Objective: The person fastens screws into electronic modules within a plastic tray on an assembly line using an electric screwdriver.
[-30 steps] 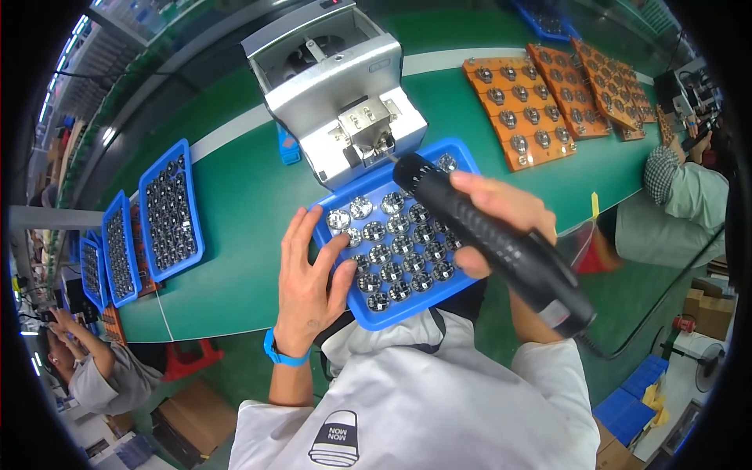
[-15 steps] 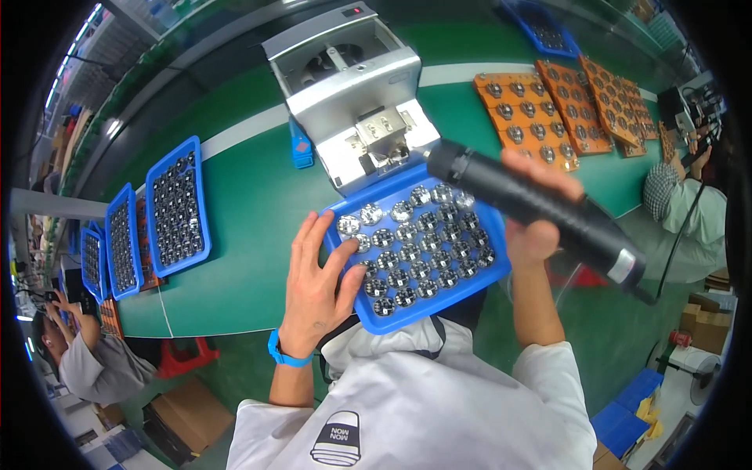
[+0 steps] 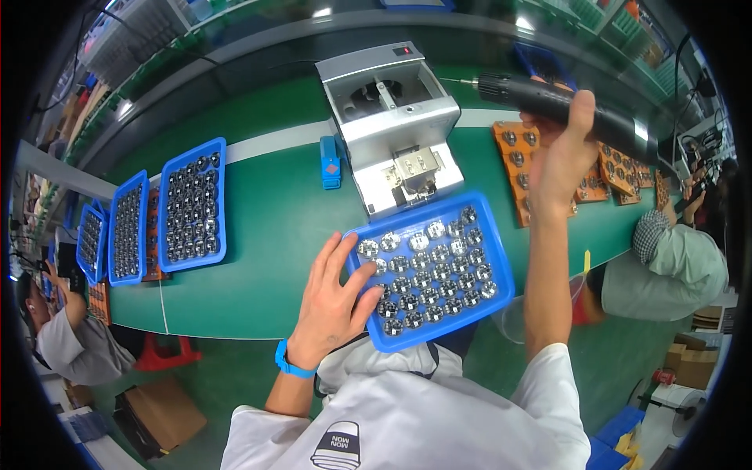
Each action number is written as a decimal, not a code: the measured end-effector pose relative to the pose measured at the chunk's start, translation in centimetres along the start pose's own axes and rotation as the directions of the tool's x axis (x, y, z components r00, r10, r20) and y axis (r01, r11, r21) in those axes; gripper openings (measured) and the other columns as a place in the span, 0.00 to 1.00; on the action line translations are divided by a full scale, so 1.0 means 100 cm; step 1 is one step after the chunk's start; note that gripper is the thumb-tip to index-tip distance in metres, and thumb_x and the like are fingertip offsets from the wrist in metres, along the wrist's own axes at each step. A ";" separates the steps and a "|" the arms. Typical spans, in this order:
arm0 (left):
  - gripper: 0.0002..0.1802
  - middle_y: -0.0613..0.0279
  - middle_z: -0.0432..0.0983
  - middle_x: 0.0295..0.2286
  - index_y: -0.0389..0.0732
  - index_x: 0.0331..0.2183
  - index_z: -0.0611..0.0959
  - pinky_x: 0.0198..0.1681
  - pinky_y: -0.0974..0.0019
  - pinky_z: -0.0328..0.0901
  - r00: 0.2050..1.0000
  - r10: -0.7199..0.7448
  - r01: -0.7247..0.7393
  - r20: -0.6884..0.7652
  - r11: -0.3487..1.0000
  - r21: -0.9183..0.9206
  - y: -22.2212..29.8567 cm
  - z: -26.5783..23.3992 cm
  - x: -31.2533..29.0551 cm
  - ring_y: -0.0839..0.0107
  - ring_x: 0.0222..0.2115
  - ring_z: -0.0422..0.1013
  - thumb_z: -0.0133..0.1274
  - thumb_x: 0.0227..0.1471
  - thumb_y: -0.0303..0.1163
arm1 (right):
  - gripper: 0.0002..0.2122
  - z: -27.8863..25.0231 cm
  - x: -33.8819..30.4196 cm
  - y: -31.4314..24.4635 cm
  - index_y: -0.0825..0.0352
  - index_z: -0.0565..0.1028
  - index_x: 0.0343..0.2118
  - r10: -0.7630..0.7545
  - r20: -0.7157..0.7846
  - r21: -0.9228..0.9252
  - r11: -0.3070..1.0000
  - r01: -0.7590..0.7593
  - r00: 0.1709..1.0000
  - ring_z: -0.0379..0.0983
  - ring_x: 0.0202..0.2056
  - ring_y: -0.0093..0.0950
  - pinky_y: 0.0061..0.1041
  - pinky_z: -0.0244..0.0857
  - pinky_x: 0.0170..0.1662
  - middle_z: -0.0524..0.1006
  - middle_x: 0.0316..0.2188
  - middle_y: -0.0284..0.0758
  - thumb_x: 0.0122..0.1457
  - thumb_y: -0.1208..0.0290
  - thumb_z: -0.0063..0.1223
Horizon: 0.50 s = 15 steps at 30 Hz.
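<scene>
A black electric screwdriver (image 3: 540, 98) is raised over the far right of the bench, its thin bit pointing left. My right hand (image 3: 562, 157) is wrapped round its body. Below it, a blue tray (image 3: 507, 266) of round metal-and-black parts (image 3: 428, 296) lies at the near bench edge. My left hand (image 3: 329, 305) rests on the tray's left side, fingers spread, with thumb and index finger reaching over the rim beside the leftmost parts. Just behind the tray stands a silver machine (image 3: 399, 129) with a small metal block at its front.
Left on the green bench (image 3: 274, 235) are blue trays (image 3: 223, 196) of similar parts. A small blue object (image 3: 330, 164) lies beside the machine. Orange fixture boards (image 3: 513, 164) with round parts stand at right. Co-workers sit at either end, one in a pale green garment (image 3: 666, 270).
My right hand has lifted the screwdriver up and away from the tray toward the far right. The left hand keeps its place on the tray. The whole view has shifted a little.
</scene>
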<state>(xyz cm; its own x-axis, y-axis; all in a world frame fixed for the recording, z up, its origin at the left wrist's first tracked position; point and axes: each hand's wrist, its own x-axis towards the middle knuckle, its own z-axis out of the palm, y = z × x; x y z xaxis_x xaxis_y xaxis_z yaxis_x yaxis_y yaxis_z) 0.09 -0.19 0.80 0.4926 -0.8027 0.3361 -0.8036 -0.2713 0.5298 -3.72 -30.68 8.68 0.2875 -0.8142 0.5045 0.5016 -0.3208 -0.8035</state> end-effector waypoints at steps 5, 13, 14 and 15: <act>0.15 0.42 0.62 0.54 0.38 0.38 0.80 0.55 0.46 0.59 1.000 -0.008 0.008 0.004 1.000 -0.018 0.000 0.000 0.000 0.38 0.55 0.59 0.58 0.45 0.31 | 0.22 -0.004 0.012 -0.002 0.73 0.73 0.33 0.112 0.000 0.246 0.963 -0.108 0.994 0.74 0.22 0.27 0.22 0.67 0.27 0.80 0.30 0.46 0.60 0.51 0.52; 0.15 0.42 0.62 0.53 0.38 0.38 0.80 0.54 0.46 0.60 1.000 -0.008 0.008 -0.005 0.999 -0.034 0.001 -0.001 0.001 0.38 0.55 0.58 0.59 0.45 0.31 | 0.21 0.005 0.015 0.006 0.72 0.74 0.32 0.162 0.032 0.054 0.985 -0.164 0.986 0.74 0.22 0.28 0.24 0.67 0.27 0.79 0.26 0.42 0.60 0.52 0.53; 0.15 0.42 0.62 0.53 0.37 0.38 0.80 0.54 0.45 0.60 1.000 -0.001 0.001 0.000 0.999 -0.037 0.000 -0.002 0.001 0.38 0.55 0.58 0.59 0.45 0.31 | 0.21 0.005 0.016 0.005 0.72 0.74 0.32 0.160 0.036 0.053 0.985 -0.162 0.986 0.74 0.22 0.28 0.24 0.67 0.27 0.79 0.26 0.42 0.60 0.52 0.53; 0.15 0.42 0.62 0.53 0.37 0.38 0.80 0.54 0.45 0.60 1.000 -0.002 0.001 -0.004 0.999 -0.039 0.000 -0.002 0.001 0.38 0.55 0.58 0.59 0.45 0.31 | 0.21 0.004 0.017 0.004 0.73 0.74 0.34 0.207 0.040 0.132 0.969 -0.210 0.978 0.73 0.23 0.27 0.23 0.66 0.28 0.78 0.27 0.41 0.60 0.53 0.53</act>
<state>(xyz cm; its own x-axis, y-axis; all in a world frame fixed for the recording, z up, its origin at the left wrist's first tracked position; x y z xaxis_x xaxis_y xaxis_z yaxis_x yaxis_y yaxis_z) 0.23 -0.20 0.94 0.4952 -0.8001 0.3386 -0.7894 -0.2516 0.5599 -2.74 -31.98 9.33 0.4177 -0.8426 0.3399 0.5332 -0.0756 -0.8426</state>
